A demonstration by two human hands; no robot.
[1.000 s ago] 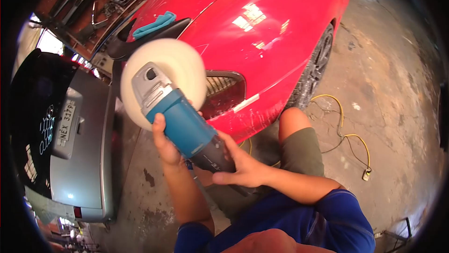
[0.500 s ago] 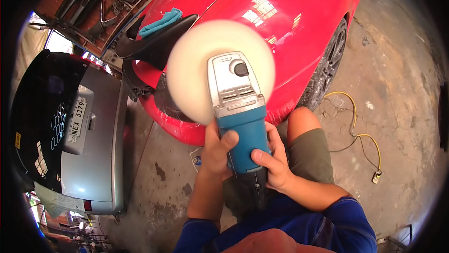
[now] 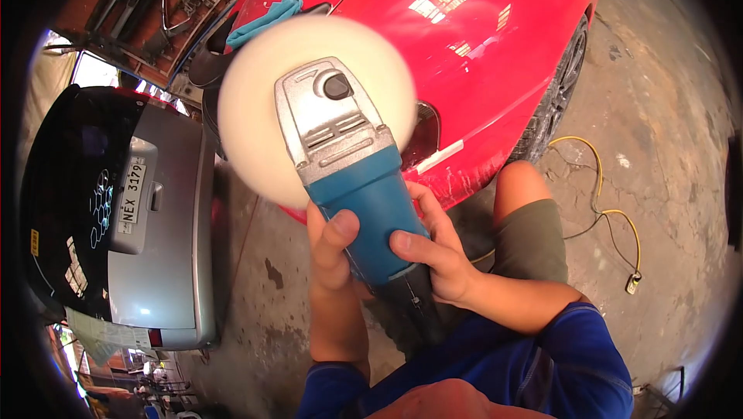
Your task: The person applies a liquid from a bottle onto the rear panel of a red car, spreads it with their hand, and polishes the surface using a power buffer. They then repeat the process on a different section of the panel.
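A blue and silver power polisher (image 3: 364,187) is held between my two hands, its round cream pad (image 3: 248,117) blurred as if spinning. My left hand (image 3: 331,245) wraps the left side of the blue body, thumb on top. On the right side, near the black rear end, my right hand (image 3: 441,253) grips it, thumb on top too. The pad overlaps the front of a red car (image 3: 495,47) in view; whether it touches the paint is hidden. A light blue cloth (image 3: 267,20) lies just beyond the pad.
A silver vehicle's rear (image 3: 151,264) stands at the left. Car parts (image 3: 139,1) rest on a rack at the upper left. The red car's wheel (image 3: 553,98) is at the right, with a yellow cable (image 3: 600,179) on the concrete floor (image 3: 658,125).
The polisher and both hands have moved left, and the tool now tilts more to the left. More of the red car's headlight area shows right of the pad.
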